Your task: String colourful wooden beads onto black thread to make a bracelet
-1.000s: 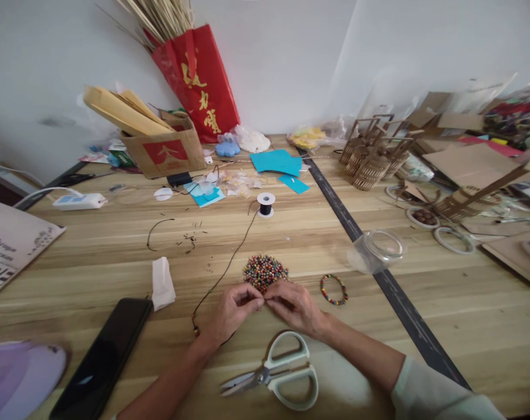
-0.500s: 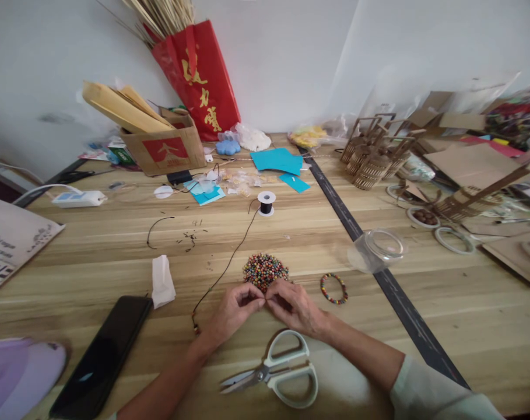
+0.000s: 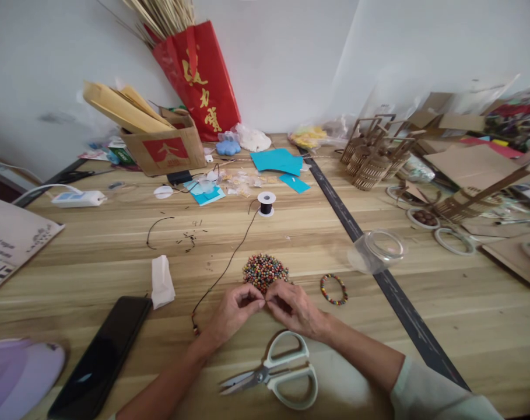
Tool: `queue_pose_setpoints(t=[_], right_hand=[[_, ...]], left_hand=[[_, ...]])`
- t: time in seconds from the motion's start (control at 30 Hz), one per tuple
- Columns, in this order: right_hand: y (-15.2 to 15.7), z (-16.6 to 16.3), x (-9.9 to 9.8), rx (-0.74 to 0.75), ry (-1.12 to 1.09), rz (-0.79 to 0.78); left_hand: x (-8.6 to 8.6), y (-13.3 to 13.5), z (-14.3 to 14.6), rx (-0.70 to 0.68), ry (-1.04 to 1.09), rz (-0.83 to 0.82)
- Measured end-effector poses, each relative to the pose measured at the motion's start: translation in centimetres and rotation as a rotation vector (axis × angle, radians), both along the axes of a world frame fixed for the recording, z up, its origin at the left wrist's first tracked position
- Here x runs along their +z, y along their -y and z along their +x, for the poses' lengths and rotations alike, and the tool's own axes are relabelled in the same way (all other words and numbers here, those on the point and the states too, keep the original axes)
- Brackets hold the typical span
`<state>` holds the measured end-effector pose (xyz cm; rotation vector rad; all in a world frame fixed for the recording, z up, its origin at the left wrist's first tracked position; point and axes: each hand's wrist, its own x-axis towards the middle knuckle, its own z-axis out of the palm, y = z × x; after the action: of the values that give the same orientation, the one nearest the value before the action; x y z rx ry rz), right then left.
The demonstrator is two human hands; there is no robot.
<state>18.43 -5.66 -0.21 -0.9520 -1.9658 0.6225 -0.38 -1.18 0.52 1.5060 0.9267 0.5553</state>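
My left hand [image 3: 234,312] is pinched closed just in front of a heap of small multicoloured beads [image 3: 265,269]. Thumb and fingers of my right hand [image 3: 297,309] also press together, and the fingertips of both hands nearly meet. What lies between them is tiny and mostly hidden. From a white spool [image 3: 266,199], a thin black cord [image 3: 232,259] curves down to a few strung beads [image 3: 196,330] and disappears by my left wrist. Right of my hands lies a finished-looking ring of beads, a bracelet [image 3: 333,289]. Scissors with pale handles [image 3: 269,373] rest below my hands, blades slightly apart.
A black phone [image 3: 102,356] and a folded white paper [image 3: 162,282] lie to the left. Short cord scraps [image 3: 188,239] are scattered beyond. At the back stand a cardboard box [image 3: 164,149] and a red bag [image 3: 203,81]; small woven baskets [image 3: 369,160] stand at right.
Both hands hold almost the same pinched position over the table's front. The beads, spool and scissors show no clear movement.
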Motion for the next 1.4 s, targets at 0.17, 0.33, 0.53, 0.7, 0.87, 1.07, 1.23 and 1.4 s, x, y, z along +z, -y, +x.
queue_pose_setpoints(t=[0.17, 0.33, 0.53, 0.7, 0.87, 1.07, 1.23, 1.4], right_hand=[[-0.09, 0.0, 0.08, 0.024, -0.061, -0.002], [-0.19, -0.04, 0.07, 0.001, -0.064, 0.011], [-0.2, -0.01, -0.21, -0.028, -0.066, 0.02], [-0.18, 0.04, -0.46, -0.06, -0.056, 0.023], [-0.19, -0.02, -0.51, -0.064, -0.066, 0.024], [-0.22, -0.01, -0.31, -0.054, -0.071, 0.005], [-0.25, 0.01, -0.28, -0.06, -0.089, 0.0], [-0.22, -0.03, -0.37, -0.078, -0.097, -0.009]], left_hand=[[0.21, -0.07, 0.02, 0.022, 0.027, -0.005], [0.3, -0.14, 0.04, 0.024, 0.071, -0.017], [0.35, -0.1, 0.03, 0.026, 0.085, -0.034], [0.4, -0.13, 0.04, 0.033, 0.064, -0.037], [0.41, -0.13, 0.08, 0.027, 0.075, -0.034], [0.48, -0.08, 0.07, 0.03, 0.075, -0.033], [0.63, -0.07, 0.09, 0.028, 0.071, -0.036], [0.6, -0.1, 0.11, 0.028, 0.063, -0.039]])
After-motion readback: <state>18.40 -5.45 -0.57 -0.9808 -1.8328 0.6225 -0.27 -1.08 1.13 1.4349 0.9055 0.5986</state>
